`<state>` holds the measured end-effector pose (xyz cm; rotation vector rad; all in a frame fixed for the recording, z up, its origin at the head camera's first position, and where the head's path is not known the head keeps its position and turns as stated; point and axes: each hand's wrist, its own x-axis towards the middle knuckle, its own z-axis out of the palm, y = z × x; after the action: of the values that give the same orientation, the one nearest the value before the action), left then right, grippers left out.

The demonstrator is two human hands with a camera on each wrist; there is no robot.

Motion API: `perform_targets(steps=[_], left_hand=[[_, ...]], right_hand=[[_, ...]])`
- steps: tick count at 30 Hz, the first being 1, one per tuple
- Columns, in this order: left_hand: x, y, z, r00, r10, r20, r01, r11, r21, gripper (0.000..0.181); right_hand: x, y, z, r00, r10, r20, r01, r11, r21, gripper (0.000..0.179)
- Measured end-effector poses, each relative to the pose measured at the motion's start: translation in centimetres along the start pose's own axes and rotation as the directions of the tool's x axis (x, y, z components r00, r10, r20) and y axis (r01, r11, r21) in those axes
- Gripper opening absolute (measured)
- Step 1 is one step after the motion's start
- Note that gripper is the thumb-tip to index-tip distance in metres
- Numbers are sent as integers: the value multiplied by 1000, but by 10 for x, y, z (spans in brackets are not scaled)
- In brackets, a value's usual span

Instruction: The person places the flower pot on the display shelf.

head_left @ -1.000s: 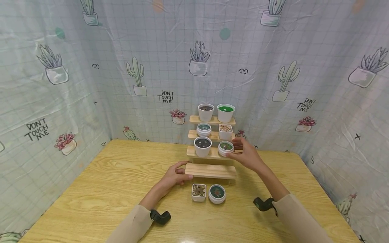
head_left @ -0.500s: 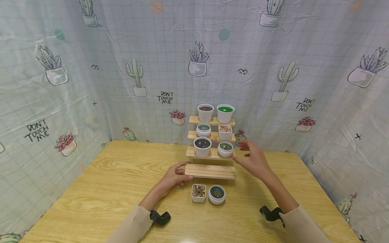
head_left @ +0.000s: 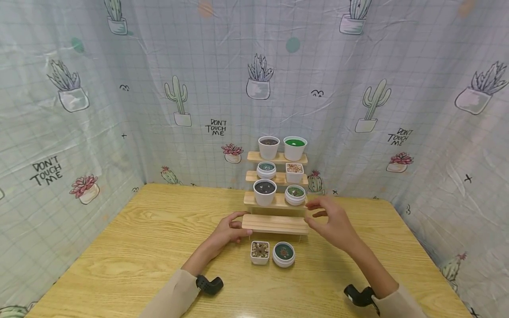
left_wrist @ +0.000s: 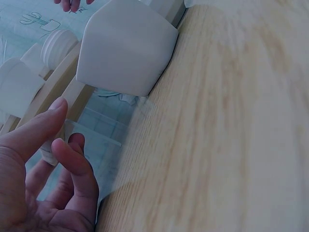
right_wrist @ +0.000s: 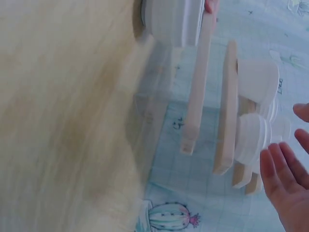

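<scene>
A wooden tiered stand with clear supports holds small white pots in pairs on its upper three tiers. My left hand grips the left end of the bare lowest tier, thumb at the front edge and fingers curled behind, as the left wrist view shows. By the stand's right end my right hand holds nothing, its fingers spread and loosely bent. Closest to it is a low round pot with green filling on the second tier from the bottom; beside that stands a taller pot with dark filling.
On the table in front of the stand are a square pot of pebbles and a round pot with dark green filling. Higher up sit a round pot, a square pot and two tall pots. A printed curtain surrounds the table.
My right hand has let go of the low round green pot, drawn away to the right, then come down beside the lowest tier. My left hand has stayed put.
</scene>
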<state>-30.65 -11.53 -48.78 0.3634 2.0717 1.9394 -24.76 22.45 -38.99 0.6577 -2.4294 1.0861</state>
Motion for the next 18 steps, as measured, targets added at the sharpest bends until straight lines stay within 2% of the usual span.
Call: perform_targets(steps=[6, 10, 13, 18], left_hand=[[-1, 1, 0, 1000, 1, 3, -1, 1000, -5, 73], [-1, 2, -1, 1000, 5, 5, -5, 1000, -11, 74], [-1, 2, -1, 1000, 6, 3, -6, 1000, -12, 74], [0, 1, 0, 1000, 0, -2, 0, 1000, -8, 73]], right_hand=[[-9, -3, 8, 994, 15, 106, -29, 990, 136, 30], [-13, -4, 12, 986, -24, 167, -5, 985, 173, 29], [-15, -4, 15, 972, -42, 230, -4, 980, 197, 29], [-17, -3, 22, 942, -24, 333, -51, 976, 213, 33]])
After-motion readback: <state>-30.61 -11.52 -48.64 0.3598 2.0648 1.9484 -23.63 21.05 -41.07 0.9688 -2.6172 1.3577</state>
